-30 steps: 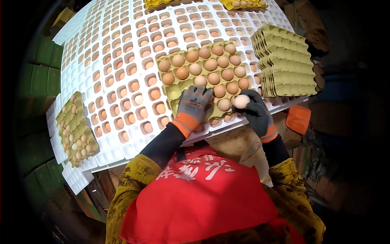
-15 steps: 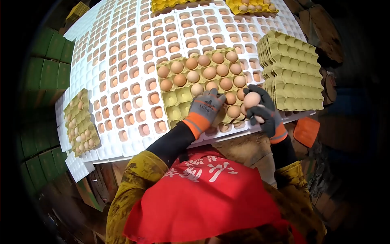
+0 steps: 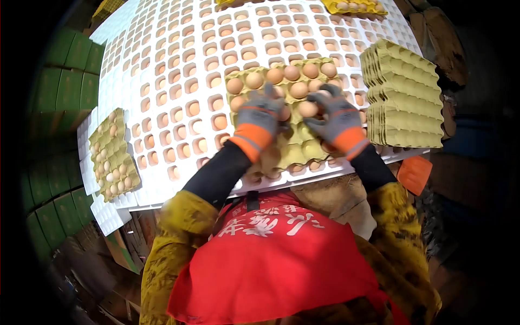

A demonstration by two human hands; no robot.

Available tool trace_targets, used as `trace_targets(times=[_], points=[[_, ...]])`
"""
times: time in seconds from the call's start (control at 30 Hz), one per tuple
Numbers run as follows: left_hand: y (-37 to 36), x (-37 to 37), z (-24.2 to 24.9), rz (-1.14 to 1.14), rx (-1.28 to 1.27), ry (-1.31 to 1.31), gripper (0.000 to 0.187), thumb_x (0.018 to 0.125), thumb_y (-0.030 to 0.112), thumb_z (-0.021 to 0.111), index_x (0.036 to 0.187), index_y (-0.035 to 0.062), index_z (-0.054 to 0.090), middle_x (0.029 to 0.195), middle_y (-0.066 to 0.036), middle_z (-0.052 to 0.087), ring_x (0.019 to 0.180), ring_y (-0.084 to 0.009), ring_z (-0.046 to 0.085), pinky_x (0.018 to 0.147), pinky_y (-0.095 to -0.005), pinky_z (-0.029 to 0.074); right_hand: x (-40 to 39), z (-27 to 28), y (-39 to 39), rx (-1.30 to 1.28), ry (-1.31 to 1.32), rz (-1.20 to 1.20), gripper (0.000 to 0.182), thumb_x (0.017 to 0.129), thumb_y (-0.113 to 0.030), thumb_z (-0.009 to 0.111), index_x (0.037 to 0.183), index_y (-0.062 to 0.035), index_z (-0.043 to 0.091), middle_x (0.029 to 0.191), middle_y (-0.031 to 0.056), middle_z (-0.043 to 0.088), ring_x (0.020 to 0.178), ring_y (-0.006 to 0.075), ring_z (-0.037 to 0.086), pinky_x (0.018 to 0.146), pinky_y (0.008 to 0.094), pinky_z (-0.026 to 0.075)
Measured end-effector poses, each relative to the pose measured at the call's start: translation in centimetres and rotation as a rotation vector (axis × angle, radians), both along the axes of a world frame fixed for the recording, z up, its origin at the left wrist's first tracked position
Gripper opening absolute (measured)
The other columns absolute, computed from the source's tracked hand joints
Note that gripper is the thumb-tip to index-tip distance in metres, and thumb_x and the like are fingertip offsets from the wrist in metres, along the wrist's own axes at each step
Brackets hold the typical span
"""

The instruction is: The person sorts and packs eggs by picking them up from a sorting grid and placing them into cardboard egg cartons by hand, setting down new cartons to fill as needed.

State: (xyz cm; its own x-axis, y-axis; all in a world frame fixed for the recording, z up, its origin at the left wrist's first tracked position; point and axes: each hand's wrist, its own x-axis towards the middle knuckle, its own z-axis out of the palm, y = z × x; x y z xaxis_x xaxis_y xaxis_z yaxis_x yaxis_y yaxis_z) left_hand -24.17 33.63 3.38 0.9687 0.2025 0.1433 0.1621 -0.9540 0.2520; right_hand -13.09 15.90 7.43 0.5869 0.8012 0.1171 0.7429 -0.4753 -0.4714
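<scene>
A yellow-green egg tray (image 3: pixel 300 147) lies in front of me on the white plastic trays, with brown eggs in its far rows and bare cups in its near rows. My left hand (image 3: pixel 259 115), in a grey and orange glove, reaches over the tray's left part, slightly blurred, its fingers closed around a brown egg (image 3: pixel 285 112). Opposite it, my right hand (image 3: pixel 337 116), gloved alike, is curled over the tray's right part. A pale brown egg (image 3: pixel 307 109) sits in its fingers. Both hands partly cover the eggs beneath them.
White trays (image 3: pixel 184 111) with eggs in many pockets cover the table. A stack of yellow-green egg trays (image 3: pixel 403 97) stands to the right, and a partly filled egg tray (image 3: pixel 112 154) at the left edge. An orange plastic piece (image 3: pixel 414 174) hangs by the near right edge. Green boxes (image 3: pixel 54 97) are piled left.
My right hand has moved left and inward over the tray, and my left hand farther up it. Eggs have left the tray's near right cups. The whole view has shifted slightly.
</scene>
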Motion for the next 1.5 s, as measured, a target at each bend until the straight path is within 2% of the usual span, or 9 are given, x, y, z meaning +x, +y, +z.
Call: trace_targets(times=[0.1, 0.23, 0.33, 0.5, 0.63, 0.97, 1.13, 1.33, 1.5], points=[[-1.1, 1.0, -3.0, -0.014, 0.229, -0.006, 0.016, 0.077, 0.013, 0.062, 0.087, 0.0108, 0.074, 0.115, -0.013, 0.06, 0.094, -0.03, 0.063, 0.069, -0.0412, 0.054, -1.3, 0.6, -2.8, 0.164, 0.062, -0.097, 0.046, 0.078, -0.016, 0.081, 0.12, -0.0059, 0.066, 0.122, 0.0143, 0.062, 0.11, 0.0307, 0.063, 0.097, 0.0393, 0.051], [2.4, -4.4, 2.0, 0.024, -0.247, -0.171, 0.04, 0.079, 0.033, 0.079, 0.112, 0.0123, 0.07, 0.119, -0.015, 0.06, 0.102, -0.0344, 0.063, 0.083, -0.0416, 0.054, -6.6, 0.4, -3.9, 0.292, 0.407, -0.26, 0.045, 0.076, -0.009, 0.083, 0.117, -0.0028, 0.063, 0.118, 0.0134, 0.062, 0.11, 0.0285, 0.062, 0.095, 0.0392, 0.052], [7.6, -13.4, 3.5, 0.143, -0.5, -0.267, 0.048, 0.075, 0.024, 0.086, 0.117, 0.0094, 0.07, 0.122, -0.017, 0.061, 0.113, -0.0358, 0.061, 0.091, -0.042, 0.053, -13.4, 0.3, 0.0, 0.271, 0.351, -0.094, 0.045, 0.075, -0.011, 0.083, 0.115, -0.0043, 0.064, 0.117, 0.0146, 0.061, 0.11, 0.0318, 0.062, 0.095, 0.0413, 0.052], [14.5, -31.6, 2.8, 0.435, -0.38, -0.209, 0.047, 0.073, 0.014, 0.087, 0.115, 0.0032, 0.07, 0.122, -0.017, 0.06, 0.114, -0.033, 0.061, 0.095, -0.0414, 0.051, -24.3, -1.4, 9.2, -0.009, 0.405, 0.188, 0.048, 0.079, -0.034, 0.079, 0.123, -0.0184, 0.066, 0.136, 0.0173, 0.052, 0.104, 0.0383, 0.065, 0.087, 0.0454, 0.055], [14.1, -39.0, 0.9, 0.564, -0.505, -0.09, 0.05, 0.072, 0.012, 0.087, 0.118, 0.0035, 0.068, 0.13, -0.018, 0.053, 0.118, -0.0348, 0.058, 0.098, -0.0419, 0.05, -28.6, -3.2, 12.8, -0.204, 0.135, 0.202, 0.043, 0.079, -0.023, 0.072, 0.122, -0.0197, 0.062, 0.134, 0.0156, 0.052, 0.093, 0.0357, 0.064, 0.077, 0.0463, 0.054], [11.5, -36.3, -4.2, 0.366, -0.194, 0.12, 0.05, 0.079, 0.033, 0.08, 0.125, 0.0158, 0.066, 0.134, -0.021, 0.052, 0.115, -0.0392, 0.059, 0.09, -0.0455, 0.053, -32.6, -4.6, 15.0, -0.254, -0.066, 0.14, 0.044, 0.081, -0.024, 0.073, 0.124, -0.0202, 0.064, 0.133, 0.0163, 0.052, 0.098, 0.0353, 0.065, 0.079, 0.0442, 0.056], [12.8, -38.7, -3.3, 0.427, -0.24, 0.022, 0.047, 0.087, 0.017, 0.07, 0.133, 0.0186, 0.063, 0.133, -0.022, 0.054, 0.112, -0.041, 0.061, 0.091, -0.0452, 0.053, -32.5, -6.6, 12.3, -0.048, 0.253, -0.014, 0.046, 0.09, -0.019, 0.064, 0.136, -0.0242, 0.061, 0.144, 0.0185, 0.052, 0.116, 0.0353, 0.063, 0.091, 0.0454, 0.055], [15.2, -40.8, -5.5, 0.462, -0.569, -0.107, 0.043, 0.087, 0.012, 0.073, 0.129, 0.0118, 0.066, 0.131, -0.017, 0.059, 0.116, -0.0308, 0.064, 0.093, -0.038, 0.053, -28.1, -7.8, 10.1, 0.374, 0.836, -0.271, 0.038, 0.095, -0.011, 0.063, 0.133, -0.0071, 0.064, 0.132, 0.0113, 0.061, 0.11, 0.019, 0.062, 0.09, 0.0317, 0.052], [15.4, -42.3, -4.6, 0.608, -0.801, -0.442, 0.049, 0.083, 0.001, 0.07, 0.132, 0.0047, 0.062, 0.122, -0.012, 0.061, 0.096, -0.0208, 0.059, 0.087, -0.034, 0.05, -27.4, -10.4, 8.7, 0.244, -0.04, 0.032, 0.044, 0.09, -0.006, 0.062, 0.134, -0.0108, 0.062, 0.133, 0.0178, 0.058, 0.122, 0.0351, 0.055, 0.102, 0.0453, 0.045]])
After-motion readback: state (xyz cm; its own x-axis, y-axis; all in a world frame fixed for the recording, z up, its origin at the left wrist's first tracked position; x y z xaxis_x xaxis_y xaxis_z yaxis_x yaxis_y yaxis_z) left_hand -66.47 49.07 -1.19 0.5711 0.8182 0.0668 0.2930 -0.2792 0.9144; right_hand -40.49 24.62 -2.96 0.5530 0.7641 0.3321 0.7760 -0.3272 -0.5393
